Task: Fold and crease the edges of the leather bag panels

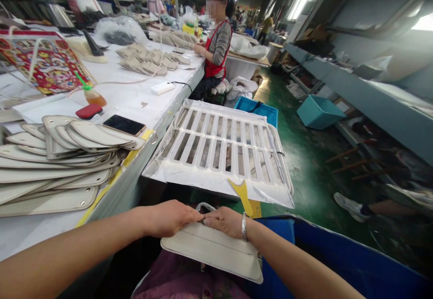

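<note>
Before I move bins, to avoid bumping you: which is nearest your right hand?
The dark blue bin by the right forearm; the bright blue bin and teal bin stand farther away.

Ahead of the left hand (174, 218) and right hand (223, 221), a white slatted plastic rack (203, 179) stands in the way low down; above it, mid-frame, there is passing room. At left of frame, a fanned heap of cream panels (81, 148) obstructs a low reach over the white-covered bench (128, 98). Beyond, a black-screened phone (124, 124) narrows the route, though space opens between it and a slim white box (162, 87). A deep blue bin (352, 254) hems in the lower right.
</note>
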`<state>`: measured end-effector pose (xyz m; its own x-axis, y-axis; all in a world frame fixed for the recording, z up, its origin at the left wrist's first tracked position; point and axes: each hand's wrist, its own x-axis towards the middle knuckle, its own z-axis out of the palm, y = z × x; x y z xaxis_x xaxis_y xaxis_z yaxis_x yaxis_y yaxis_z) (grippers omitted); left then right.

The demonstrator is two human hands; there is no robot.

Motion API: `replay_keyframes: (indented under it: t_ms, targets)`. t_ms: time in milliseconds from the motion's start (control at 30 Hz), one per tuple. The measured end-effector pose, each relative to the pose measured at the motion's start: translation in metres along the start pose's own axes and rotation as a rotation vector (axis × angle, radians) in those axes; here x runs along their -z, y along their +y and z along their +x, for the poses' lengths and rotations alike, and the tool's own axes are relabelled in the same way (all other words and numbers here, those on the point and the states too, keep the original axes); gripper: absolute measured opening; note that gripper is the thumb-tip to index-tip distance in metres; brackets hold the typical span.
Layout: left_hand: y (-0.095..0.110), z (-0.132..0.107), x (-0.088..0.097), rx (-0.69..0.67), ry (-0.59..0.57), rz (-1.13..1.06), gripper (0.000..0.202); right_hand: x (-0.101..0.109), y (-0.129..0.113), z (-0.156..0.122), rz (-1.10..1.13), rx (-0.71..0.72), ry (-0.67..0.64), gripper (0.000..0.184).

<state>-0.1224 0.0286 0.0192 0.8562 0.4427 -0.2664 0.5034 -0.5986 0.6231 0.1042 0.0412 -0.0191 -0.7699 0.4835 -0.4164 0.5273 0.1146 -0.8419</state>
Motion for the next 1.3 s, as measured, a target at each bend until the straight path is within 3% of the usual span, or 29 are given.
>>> replay_keyframes:
  t_ms: [100,233,333,467,633,767,933,1033,1167,1233,1300]
  targets:
    - [-0.011,-0.009,0.0,-0.022,0.093,-0.139,0.041,-0.002,-0.003,0.009,-0.014,-0.005,0.013,0.045]
    - [-0.032,-0.025,-0.01,-0.02,0.332,-0.408,0.03,0.0,-0.004,0.012,0.039,-0.012,0.002,0.048]
    - [-0.037,-0.031,-0.016,-0.043,0.388,-0.397,0.028,-0.001,-0.008,0.021,0.046,-0.006,-0.02,0.05]
    - [-0.028,-0.034,-0.011,-0.091,0.334,-0.266,0.03,-0.008,-0.016,0.043,0.001,0.065,-0.017,0.049]
    - [-0.021,-0.034,-0.009,-0.03,0.278,-0.068,0.033,-0.005,-0.017,0.053,-0.049,0.15,-0.02,0.045]
    - [-0.017,-0.028,-0.014,-0.013,0.257,0.186,0.038,0.013,-0.006,0.026,-0.099,0.131,-0.059,0.044]
    - [-0.008,-0.027,-0.018,0.022,0.174,0.407,0.042,0.034,0.026,-0.034,-0.068,-0.015,-0.081,0.045]
    - [-0.008,-0.03,-0.022,0.081,0.192,0.448,0.042,0.037,0.043,-0.06,-0.039,-0.109,-0.004,0.048]
    - [0.001,-0.024,-0.027,0.155,0.24,0.542,0.038,0.032,0.047,-0.074,0.001,-0.131,0.099,0.049]
    - [0.016,-0.013,-0.031,0.181,0.287,0.535,0.039,0.02,0.043,-0.084,-0.007,-0.109,0.292,0.045]
    - [0.037,0.003,-0.041,0.132,0.325,0.462,0.042,0.0,0.039,-0.102,-0.078,-0.052,0.563,0.039]
